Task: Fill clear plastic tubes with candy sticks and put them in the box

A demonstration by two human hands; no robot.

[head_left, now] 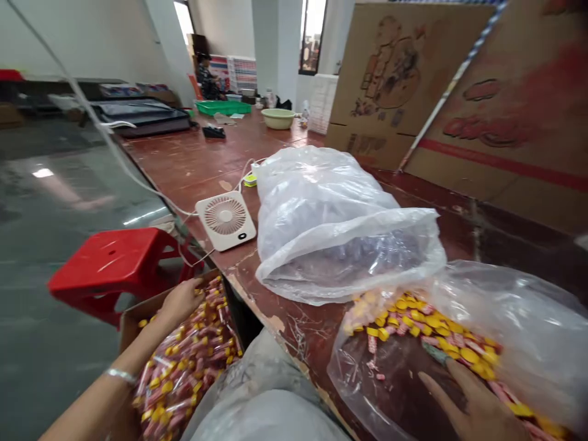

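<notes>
Left hand (184, 301): partly curled over capped tubes (197, 349) in the carton (126, 331), near left — cannot tell whether any are gripped.
Right hand (478, 401): fingers spread, seemingly holding nothing, beside yellow caps (468, 355) at the clear bag (528, 318), near right.
Spill risk: loose caps could scatter — a tug on the bag would cause it.
Tabletop (179, 160): red-brown, scuffed; white bag (316, 190), fan (225, 214).
Room: glossy floor (37, 233), red stool (108, 260) left.
</notes>
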